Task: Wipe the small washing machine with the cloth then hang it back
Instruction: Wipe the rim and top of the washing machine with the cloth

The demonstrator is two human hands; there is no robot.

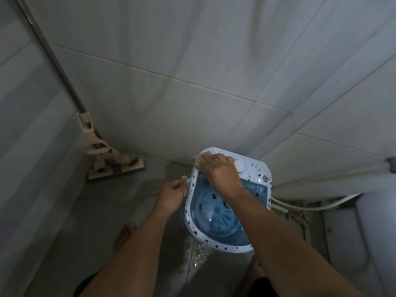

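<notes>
The small washing machine (260, 174) stands on the floor by the tiled wall. It is white with dark spots, a round white dial and a blue see-through lid over the tub. My right hand (221, 174) presses a beige cloth (200, 160) onto the machine's far left top corner, fingers curled over it. My left hand (171, 194) is beside the machine's left side, fingers curled at a small white fitting there; what it holds is unclear.
A flat mop (113, 166) with a grey pole leans in the left corner. White hoses (304, 207) run along the floor right of the machine. The grey floor tiles (197, 254) in front of the machine are wet. My bare foot (124, 234) stands at lower left.
</notes>
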